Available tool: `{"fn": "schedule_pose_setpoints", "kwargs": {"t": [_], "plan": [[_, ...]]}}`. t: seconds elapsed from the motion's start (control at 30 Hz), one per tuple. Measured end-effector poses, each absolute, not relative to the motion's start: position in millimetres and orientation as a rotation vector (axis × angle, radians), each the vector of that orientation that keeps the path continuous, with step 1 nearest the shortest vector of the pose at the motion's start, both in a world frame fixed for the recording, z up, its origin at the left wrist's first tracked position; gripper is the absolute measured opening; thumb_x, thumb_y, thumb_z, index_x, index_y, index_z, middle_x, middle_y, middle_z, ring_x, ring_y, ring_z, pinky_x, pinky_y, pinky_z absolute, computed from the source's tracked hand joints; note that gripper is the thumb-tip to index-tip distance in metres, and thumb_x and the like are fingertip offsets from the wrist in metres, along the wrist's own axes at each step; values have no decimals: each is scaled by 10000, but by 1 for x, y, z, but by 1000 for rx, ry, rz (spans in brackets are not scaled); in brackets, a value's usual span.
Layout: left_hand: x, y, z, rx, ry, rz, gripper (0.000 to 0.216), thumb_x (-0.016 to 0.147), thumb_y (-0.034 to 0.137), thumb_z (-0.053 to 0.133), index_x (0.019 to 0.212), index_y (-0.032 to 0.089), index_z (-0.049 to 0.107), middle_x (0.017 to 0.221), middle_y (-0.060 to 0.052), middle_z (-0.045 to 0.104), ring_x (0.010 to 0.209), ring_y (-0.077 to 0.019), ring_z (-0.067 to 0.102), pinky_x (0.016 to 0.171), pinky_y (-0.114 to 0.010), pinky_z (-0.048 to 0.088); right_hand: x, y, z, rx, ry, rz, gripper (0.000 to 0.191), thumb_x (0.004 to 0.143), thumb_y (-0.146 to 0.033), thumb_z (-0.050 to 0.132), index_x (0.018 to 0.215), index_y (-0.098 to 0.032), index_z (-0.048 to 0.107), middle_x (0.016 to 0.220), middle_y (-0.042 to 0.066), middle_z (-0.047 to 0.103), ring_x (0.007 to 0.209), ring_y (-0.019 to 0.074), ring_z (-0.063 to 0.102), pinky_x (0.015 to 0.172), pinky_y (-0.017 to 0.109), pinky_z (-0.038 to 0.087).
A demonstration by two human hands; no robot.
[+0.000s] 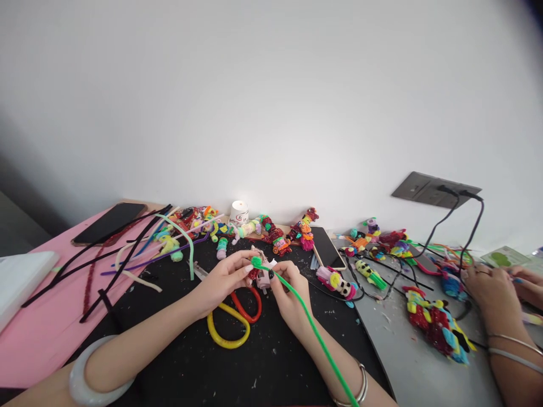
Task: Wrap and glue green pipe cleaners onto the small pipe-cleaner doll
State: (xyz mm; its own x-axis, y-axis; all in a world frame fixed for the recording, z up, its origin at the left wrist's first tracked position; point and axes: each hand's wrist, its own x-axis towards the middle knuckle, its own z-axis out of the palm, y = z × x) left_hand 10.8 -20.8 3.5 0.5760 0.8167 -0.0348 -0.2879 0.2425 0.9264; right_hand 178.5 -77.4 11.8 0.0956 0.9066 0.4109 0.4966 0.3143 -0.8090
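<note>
As left hand [229,278] pinches green pipe cleaner [313,325], right hand [291,302] too, nearly closed

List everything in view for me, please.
Fuzzy stem: 1, green, centre
Small piece: 1, red, pinkish, centre
Scissors: 1, red, yellow, centre
Loose stems: several, mixed, left
Figures: many, multicoloured, back, right
Phones: 2+, dark, left, centre
Wall: 1, white, behind
Cup: 1, white, back
Outlet: 1, grey, wall
Cables: 2+, black, right
Case: 1, white, left
Packet: 1, green, right
Surfaces: 3, pink, black, grey, beneath
Another person's hands: 2, right
Bangles: 2+, white, silver, forearms
Left grip: 1, on piece
Right grip: 1, on stem
</note>
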Motion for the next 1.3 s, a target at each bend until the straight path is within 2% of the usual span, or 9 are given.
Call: {"fn": "schedule_pose_setpoints", "kwargs": {"t": [0.27,0.67,0.9,1.0,1.1,1.2,1.3], "plan": [[12,-24,9,1214,641,846,214,827,256,600,1031,205,559,880,-15,615,673,-119,557,686,-280,464,177,-73,5,-1312,-1576,585,36,791,-194,504,791,-200,539,599,-35,555,494,110,479,478,207,384],[13,-25,2,1349,619,874,204,827,235,583,1029,211,584,883,-10,556,711,-149,589,698,-316,501,177,-73,5,-1327,-1633,514,100,788,-220,538,695,-197,508,560,-35,507,476,108,433,455,208,352],[16,-31,1,1423,662,936,152,827,178,560,976,202,580,874,-32,604,828,-184,596,736,-307,488,174,-77,-1,-1317,-1678,425,160,773,-199,545,648,-215,447,504,-69,395,420,90,362,409,205,284],[17,-34,2,1424,675,956,151,832,179,555,980,203,580,866,-28,602,807,-180,603,736,-307,487,174,-78,-1,-1312,-1726,343,160,787,-197,539,658,-218,445,516,-65,401,428,92,362,423,211,294],[16,-31,3,1327,678,960,167,823,212,587,989,204,569,853,-8,572,745,-160,605,712,-306,498,178,-78,4,-1270,-1809,303,43,790,-182,535,772,-212,509,596,-41,480,481,105,417,477,220,348],[13,-26,5,1164,681,952,203,826,254,607,1016,216,546,883,0,567,731,-133,597,710,-292,506,185,-75,11,-1282,-1840,211,194,765,-118,483,935,-199,532,779,19,558,670,156,518,629,266,423],[10,-20,8,992,660,952,249,825,263,628,1049,225,527,898,-3,585,743,-115,591,721,-268,504,191,-71,14,-1438,-1846,77,320,687,-61,449,967,-188,538,966,72,569,911,225,514,799,349,413]]}}
